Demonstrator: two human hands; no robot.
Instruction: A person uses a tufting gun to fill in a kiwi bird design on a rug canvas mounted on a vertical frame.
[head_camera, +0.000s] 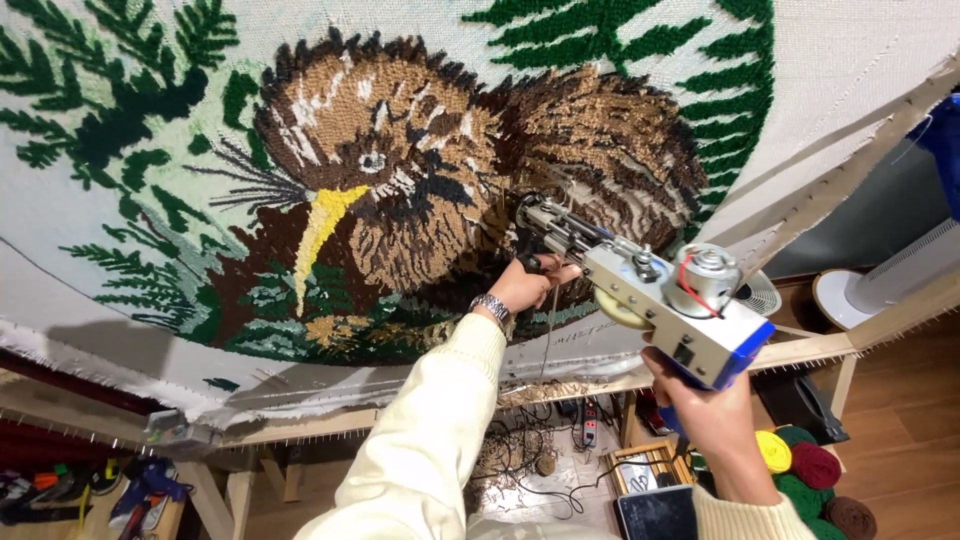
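A tufting gun (650, 290) with a grey body, blue rear and a silver motor on top points its needle end into a stretched cloth (860, 60). The cloth carries a tufted brown bird (430, 160) with a yellow beak and green fern leaves. My left hand (530, 283), with a metal wristwatch and a cream sleeve, grips the gun's black front handle close to the cloth. My right hand (715, 415) holds the blue rear grip from below. The needle tip sits in the dark brown area at the bird's body.
The cloth is stretched on a wooden frame (800, 350) with tack strips. Below lie balls of yarn (815, 470) in yellow, green, red and brown, a power strip with tangled cables (560, 450), and a small wooden box. A white fan (880, 280) stands at right.
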